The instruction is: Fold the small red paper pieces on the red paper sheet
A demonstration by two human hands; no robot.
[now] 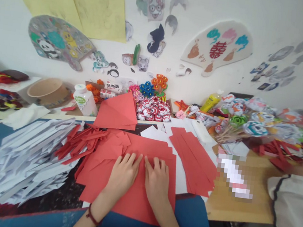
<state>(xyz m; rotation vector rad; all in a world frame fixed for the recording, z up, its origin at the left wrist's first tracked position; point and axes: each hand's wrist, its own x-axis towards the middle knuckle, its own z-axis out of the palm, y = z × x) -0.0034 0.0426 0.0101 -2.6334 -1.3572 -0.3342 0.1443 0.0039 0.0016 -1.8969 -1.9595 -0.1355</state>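
Red paper sheets [140, 206] lie stacked in front of me, their edges fanned out unevenly. My left hand [123, 172], with a dark red band on its wrist, rests on the stack with curled fingers pressing a red paper piece. Close beside it, my right hand [157, 180] bends its fingers onto the same red paper, and the two index fingers almost meet. The thumbs and the exact fold under the fingertips are hard to make out. Left of my hands are folded red strips [85, 142] and a large heap of folded white strips [31, 161].
More cut red sheets [194, 161] lie on white paper at right. A white bottle [84, 99], a round tan container [49, 91] and paper flowers [154, 109] line the wall. Another person's pale sleeve [294, 212] is at the far right, by a wooden table [255, 211].
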